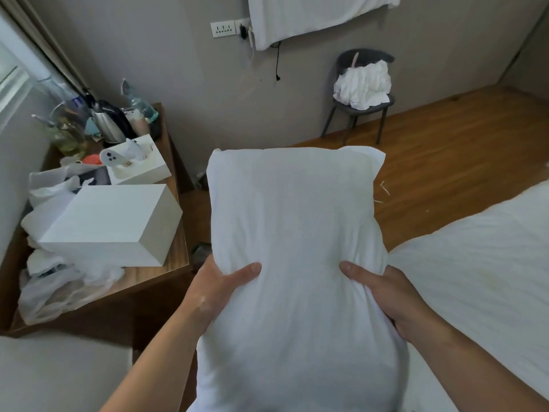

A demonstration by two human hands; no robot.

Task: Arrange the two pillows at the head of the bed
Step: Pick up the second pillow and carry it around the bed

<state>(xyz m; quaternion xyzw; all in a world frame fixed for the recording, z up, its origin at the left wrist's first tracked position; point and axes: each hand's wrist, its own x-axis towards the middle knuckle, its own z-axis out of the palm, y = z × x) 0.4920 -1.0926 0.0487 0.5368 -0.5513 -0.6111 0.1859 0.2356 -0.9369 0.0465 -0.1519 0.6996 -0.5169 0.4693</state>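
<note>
A white pillow point(292, 233) stands lengthwise in front of me, held up off the bed. My left hand point(219, 288) grips its left edge with the thumb on top. On the opposite edge my right hand point(383, 295) grips the same way. The white bed point(475, 269) lies at the right, with more white bedding at the lower left point(59, 376). Only one pillow is in view.
A wooden bedside table point(175, 257) at the left holds a white box point(110, 224), a tissue box point(139, 162), plastic bags, a kettle and bottles. A dark chair point(361, 107) with crumpled white cloth stands by the far wall. Wooden floor point(445, 162) lies between the chair and the bed.
</note>
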